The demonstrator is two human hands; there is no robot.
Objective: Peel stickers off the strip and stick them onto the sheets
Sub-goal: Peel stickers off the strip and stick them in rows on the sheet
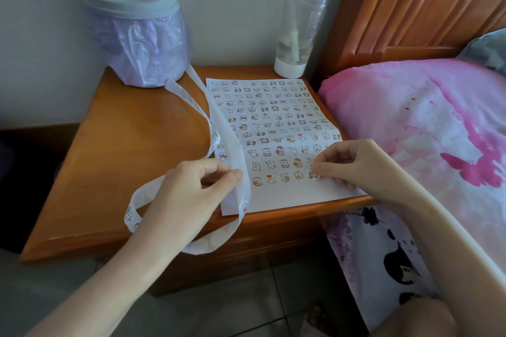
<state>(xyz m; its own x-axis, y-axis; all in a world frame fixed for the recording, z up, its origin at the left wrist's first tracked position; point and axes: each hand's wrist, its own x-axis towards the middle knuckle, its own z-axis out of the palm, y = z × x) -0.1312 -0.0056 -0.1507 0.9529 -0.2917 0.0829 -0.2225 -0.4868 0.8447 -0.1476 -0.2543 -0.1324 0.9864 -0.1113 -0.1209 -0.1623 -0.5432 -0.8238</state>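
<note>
A white sheet (pixel 290 194) lies on the wooden nightstand (pixel 131 145), covered in rows of small cartoon stickers. A long translucent sticker strip (pixel 235 145) loops from the back of the nightstand over the sheet's left edge and hangs past the front edge. My left hand (pixel 191 186) pinches the strip between thumb and forefinger near the sheet's lower left corner. My right hand (pixel 353 164) pinches a round sticker (pixel 313 174) at the right end of the sheet's bottom row, touching the paper.
A grey bin with a purple liner (pixel 137 35) stands at the nightstand's back left. A clear bottle with a white base (pixel 297 33) stands at the back right. A bed with pink bedding (pixel 410 131) and a wooden headboard lies directly to the right.
</note>
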